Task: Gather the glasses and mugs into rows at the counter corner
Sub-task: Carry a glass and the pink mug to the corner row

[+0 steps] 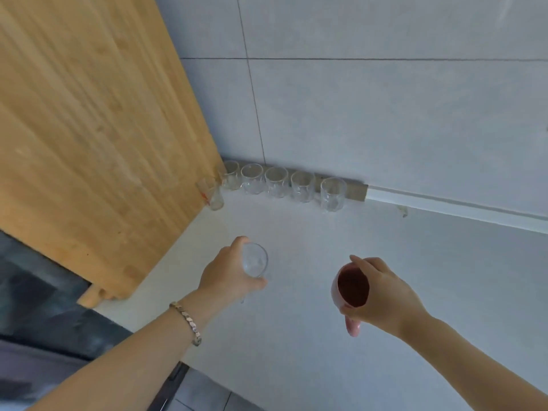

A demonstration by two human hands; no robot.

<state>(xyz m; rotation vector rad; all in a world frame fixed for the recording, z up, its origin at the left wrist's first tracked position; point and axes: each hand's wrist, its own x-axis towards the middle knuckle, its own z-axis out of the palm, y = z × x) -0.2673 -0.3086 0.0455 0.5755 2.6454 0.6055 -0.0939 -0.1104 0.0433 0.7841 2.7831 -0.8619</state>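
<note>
The white counter (385,277) meets a wooden board (89,129) at the corner. Five clear glasses (277,182) stand in a row along the wall; a sixth glass (212,192) stands beside the board. My left hand (228,274) grips a clear glass (254,260). My right hand (382,295) grips a pink mug (350,287).
</note>
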